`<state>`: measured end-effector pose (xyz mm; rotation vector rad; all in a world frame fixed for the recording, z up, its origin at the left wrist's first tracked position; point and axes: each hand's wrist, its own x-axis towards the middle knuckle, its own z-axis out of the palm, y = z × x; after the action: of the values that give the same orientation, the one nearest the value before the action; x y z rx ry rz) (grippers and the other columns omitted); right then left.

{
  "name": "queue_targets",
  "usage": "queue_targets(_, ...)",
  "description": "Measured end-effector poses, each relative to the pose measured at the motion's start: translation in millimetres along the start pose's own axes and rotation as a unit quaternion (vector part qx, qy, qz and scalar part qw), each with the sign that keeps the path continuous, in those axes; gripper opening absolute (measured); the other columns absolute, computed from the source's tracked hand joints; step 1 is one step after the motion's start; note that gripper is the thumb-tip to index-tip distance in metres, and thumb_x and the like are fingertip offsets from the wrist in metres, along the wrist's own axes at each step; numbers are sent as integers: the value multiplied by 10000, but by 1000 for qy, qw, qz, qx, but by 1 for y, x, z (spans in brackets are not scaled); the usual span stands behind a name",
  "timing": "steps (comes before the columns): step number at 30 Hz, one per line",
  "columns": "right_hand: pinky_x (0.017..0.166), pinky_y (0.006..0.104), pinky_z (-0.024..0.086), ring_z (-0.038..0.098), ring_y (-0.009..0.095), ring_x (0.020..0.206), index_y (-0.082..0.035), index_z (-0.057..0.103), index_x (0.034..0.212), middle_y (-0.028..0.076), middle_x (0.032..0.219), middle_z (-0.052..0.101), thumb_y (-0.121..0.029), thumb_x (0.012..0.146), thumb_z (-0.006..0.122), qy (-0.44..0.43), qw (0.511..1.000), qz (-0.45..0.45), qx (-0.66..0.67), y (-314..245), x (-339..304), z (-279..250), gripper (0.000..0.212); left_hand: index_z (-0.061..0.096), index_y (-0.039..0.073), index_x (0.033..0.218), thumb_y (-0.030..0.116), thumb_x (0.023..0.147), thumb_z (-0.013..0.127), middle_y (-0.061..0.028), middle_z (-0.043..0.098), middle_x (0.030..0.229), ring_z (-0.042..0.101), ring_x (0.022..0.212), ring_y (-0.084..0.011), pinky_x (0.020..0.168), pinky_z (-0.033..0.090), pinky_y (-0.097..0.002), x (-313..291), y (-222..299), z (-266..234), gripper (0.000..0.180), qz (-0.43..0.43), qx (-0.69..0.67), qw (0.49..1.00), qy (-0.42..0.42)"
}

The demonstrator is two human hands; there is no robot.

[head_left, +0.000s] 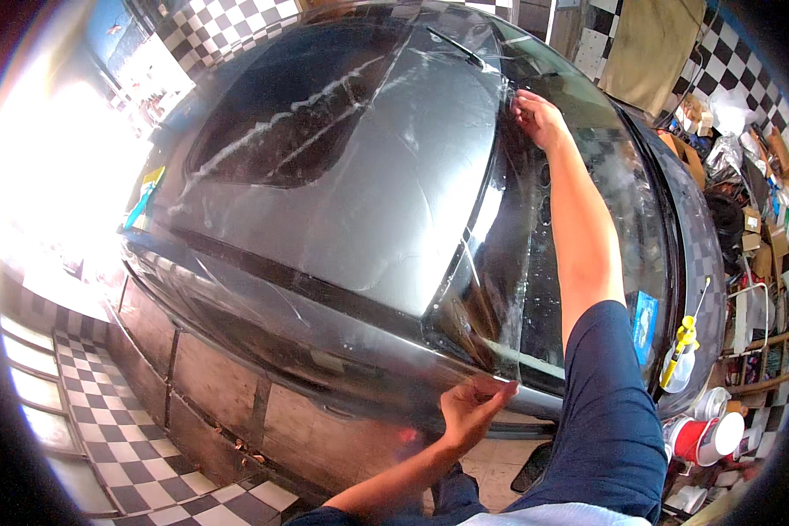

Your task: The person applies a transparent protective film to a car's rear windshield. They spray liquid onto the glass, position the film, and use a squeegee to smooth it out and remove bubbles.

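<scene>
The person's right hand (535,118) reaches far across the car and looks pinched on the far edge of a clear film (503,263), its fingertips curled in; the left hand (478,408) is closed between thumb and fingers on what seems to be the near corner of the same film, low at the car's side. The film spans the two hands where the hood (394,232) meets the windshield (596,171), and creases fan up from the left hand's corner. To handle this well, I would pull both hands evenly and in line, since those creases suggest uneven tension; a light pinch at the very edge should keep fingerprints off the middle, and the far arm's long reach makes it easy to tug askew. Keeping the right forearm lifted off the glass would also help. Milky streaks farther across the hood look like fluid or folds; I cannot tell which. A teal and yellow tool (142,200) lies at the hood's far left end, while a blue package (644,323) and a yellow-topped spray bottle (678,361) sit right of the right arm, with a red and white bucket (708,438) beyond.
</scene>
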<state>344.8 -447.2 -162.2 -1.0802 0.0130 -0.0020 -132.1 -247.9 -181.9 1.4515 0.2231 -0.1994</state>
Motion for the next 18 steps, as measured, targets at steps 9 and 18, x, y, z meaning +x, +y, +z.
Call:
queue_targets(9, 575, 222, 435, 565, 122, 643, -68, 535, 1243, 60, 880, 631, 62, 770, 575, 15, 955, -210, -207, -13, 0, 32, 492, 683, -38, 786, 38, 795, 691, -66, 670, 823, 582, 723, -90, 651, 474, -225, -3, -3, -2, 77, -12, -75, 997, -11)
queue_targets(18, 577, 235, 464, 569, 110, 683, -74, 532, 1245, 72, 1118, 613, 47, 770, 542, 67, 989, -61, -113, 5, 21, 6, 491, 684, -38, 790, 79, 783, 715, -71, 672, 816, 580, 721, -82, 634, 471, -221, 2, 0, -2, 121, -3, -36, 999, -26)
